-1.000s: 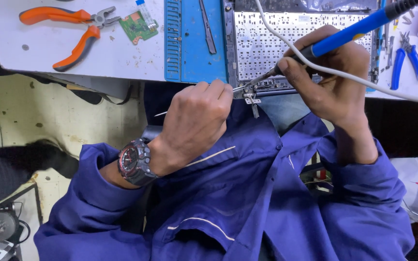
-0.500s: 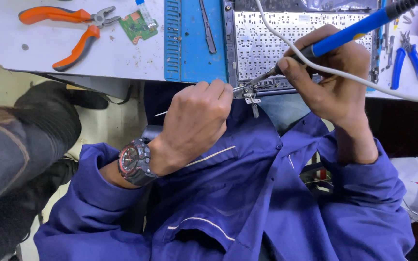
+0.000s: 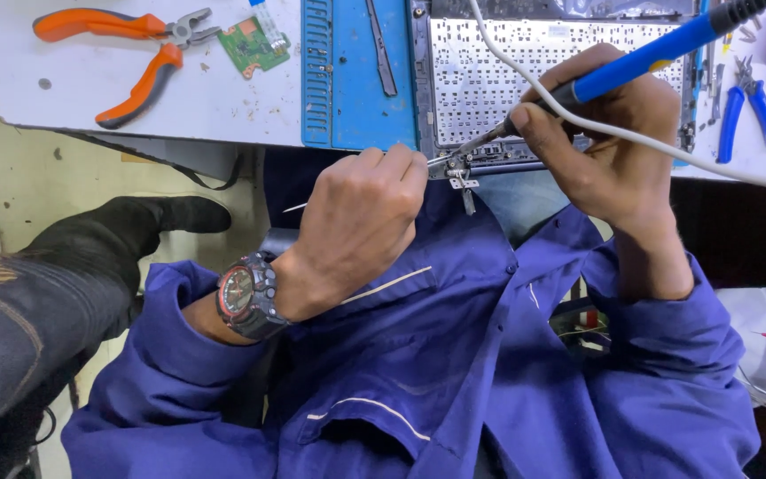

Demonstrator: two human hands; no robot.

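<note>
Since the earlier frames the hands have barely shifted; what has moved is a dark-trousered leg and shoe [image 3: 90,257] at the left, now stretched further in beside the table.

The right hand [image 3: 618,146] holds a blue-handled soldering iron [image 3: 640,62] in a pencil-like grip, fingers closed round the handle, its tip resting on a small metal bracket [image 3: 456,173] at the near edge of the laptop keyboard frame [image 3: 560,53]. The left hand [image 3: 361,217] is curled into a closed grip, pinching what seems to be a thin wire, one end sticking out at its left, the other feeding toward the bracket.

To work this joint well, I judge the tip should sit steady on the metal while the wire meets the joint rather than the iron, wrists braced.

A white cable [image 3: 667,146] crosses the right hand. Farther out on the table [image 3: 90,106] lie orange-handled pliers [image 3: 126,53], a small green circuit board [image 3: 254,44], a blue mat [image 3: 356,89] and blue-handled cutters [image 3: 746,106]. A wristwatch [image 3: 246,297] sits on the left wrist.
</note>
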